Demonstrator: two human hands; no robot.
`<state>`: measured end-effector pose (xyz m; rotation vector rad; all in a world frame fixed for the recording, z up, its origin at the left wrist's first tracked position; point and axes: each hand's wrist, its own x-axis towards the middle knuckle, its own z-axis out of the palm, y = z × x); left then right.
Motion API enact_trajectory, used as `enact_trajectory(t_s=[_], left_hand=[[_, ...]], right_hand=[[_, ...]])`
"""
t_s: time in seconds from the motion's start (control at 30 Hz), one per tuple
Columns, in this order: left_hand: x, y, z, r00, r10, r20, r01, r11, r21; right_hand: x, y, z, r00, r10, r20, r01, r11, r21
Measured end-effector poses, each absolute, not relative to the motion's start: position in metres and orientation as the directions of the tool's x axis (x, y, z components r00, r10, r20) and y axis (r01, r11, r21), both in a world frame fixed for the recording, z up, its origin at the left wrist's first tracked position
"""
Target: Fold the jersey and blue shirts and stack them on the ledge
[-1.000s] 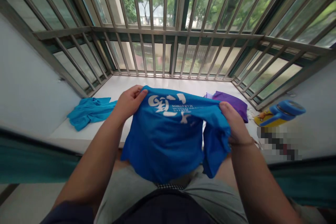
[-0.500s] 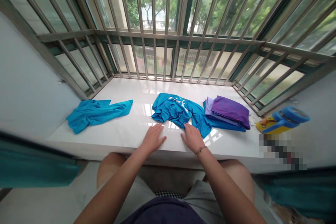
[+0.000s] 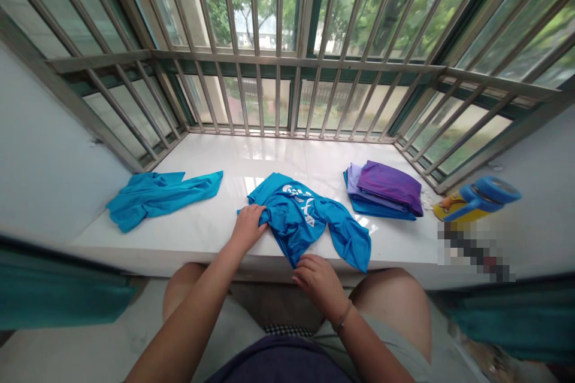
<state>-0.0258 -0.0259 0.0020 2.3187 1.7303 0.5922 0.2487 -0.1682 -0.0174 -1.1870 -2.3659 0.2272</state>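
Observation:
A crumpled blue T-shirt [image 3: 291,224] with white print lies in front of me on the white windowsill [image 3: 193,236]. One long part of it spreads to the right and reaches the sill's front edge. My left hand [image 3: 249,228] is closed on its left edge, the fingers curled over the cloth. At the front edge, my right hand [image 3: 320,282] pinches the shirt's lower tip, which is drawn toward me; its fingertips partly hide the cloth there.
To the left lies another blue garment [image 3: 157,196], loosely spread. A stack of folded purple and blue clothes [image 3: 390,187] sits on the right, beside a blue and yellow bottle [image 3: 480,198]. Metal bars [image 3: 290,63] close off the window behind the sill.
Both hands have taken hold of the blue T-shirt. It has been pulled toward me, away from the folded stack, and more of its white print shows. My right hand moved down and nearer.

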Motion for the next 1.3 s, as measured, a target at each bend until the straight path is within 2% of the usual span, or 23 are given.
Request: enact_trajectory(t_s=[0.07, 0.17, 0.27, 0.37, 0.57, 0.67, 0.73, 0.83, 0.9, 0.97, 1.03, 1.07, 1.13, 1.2, 1.3], left_hand=[[-0.037, -0.027, 0.007, 0.24, 0.958, 0.154, 0.868, -0.283, 0.407], [-0.048, -0.038, 0.019, 0.254, 0.957, 0.136, 0.796, -0.287, 0.532], [-0.054, -0.054, 0.046, 0.205, 0.96, 0.191, 0.679, -0.28, 0.679], [-0.06, -0.072, 0.092, 0.121, 0.955, 0.272, 0.595, -0.289, 0.75], [-0.079, -0.095, 0.191, -0.138, 0.845, 0.517, 0.659, -0.312, 0.685], [-0.092, -0.081, 0.209, -0.258, 0.818, 0.513, 0.716, -0.195, 0.671], [-0.099, -0.063, 0.206, -0.271, 0.835, 0.478, 0.777, -0.103, 0.621], [-0.102, -0.042, 0.18, -0.192, 0.843, 0.503, 0.885, -0.072, 0.459], [-0.099, -0.04, 0.152, -0.069, 0.872, 0.484, 0.906, -0.148, 0.396], [-0.092, -0.047, 0.119, 0.162, 0.932, 0.325, 0.854, -0.297, 0.426], [-0.086, -0.058, 0.085, 0.426, 0.899, 0.102, 0.763, -0.418, 0.493], [-0.084, -0.064, 0.07, 0.502, 0.865, 0.024, 0.739, -0.443, 0.509], [-0.083, -0.072, 0.044, 0.544, 0.838, -0.037, 0.734, -0.454, 0.505], [-0.086, -0.076, 0.028, 0.519, 0.854, -0.009, 0.74, -0.444, 0.505], [-0.097, -0.075, 0.02, 0.473, 0.88, 0.045, 0.738, -0.424, 0.526]], right_hand=[[0.262, -0.174, -0.011, -0.489, 0.805, 0.335, 0.718, 0.59, -0.37], [0.28, -0.166, -0.004, -0.351, 0.863, 0.363, 0.79, 0.481, -0.379], [0.293, -0.144, -0.002, -0.263, 0.896, 0.358, 0.839, 0.396, -0.374], [0.298, -0.125, -0.003, -0.301, 0.906, 0.296, 0.837, 0.4, -0.373], [0.291, -0.114, -0.004, -0.299, 0.922, 0.248, 0.855, 0.374, -0.36], [0.281, -0.114, -0.005, -0.284, 0.921, 0.265, 0.849, 0.37, -0.376], [0.272, -0.113, -0.006, -0.251, 0.927, 0.28, 0.85, 0.35, -0.395], [0.259, -0.111, -0.003, -0.192, 0.918, 0.346, 0.836, 0.337, -0.432], [0.253, -0.108, 0.002, -0.157, 0.909, 0.386, 0.823, 0.337, -0.458], [0.25, -0.104, 0.009, -0.158, 0.907, 0.39, 0.82, 0.34, -0.459], [0.25, -0.1, 0.017, -0.224, 0.898, 0.378, 0.823, 0.383, -0.42], [0.25, -0.098, 0.02, -0.278, 0.888, 0.367, 0.822, 0.418, -0.387], [0.252, -0.095, 0.024, -0.371, 0.87, 0.325, 0.821, 0.471, -0.323], [0.253, -0.092, 0.027, -0.401, 0.874, 0.273, 0.83, 0.473, -0.296], [0.253, -0.092, 0.031, -0.374, 0.882, 0.288, 0.81, 0.462, -0.362]])
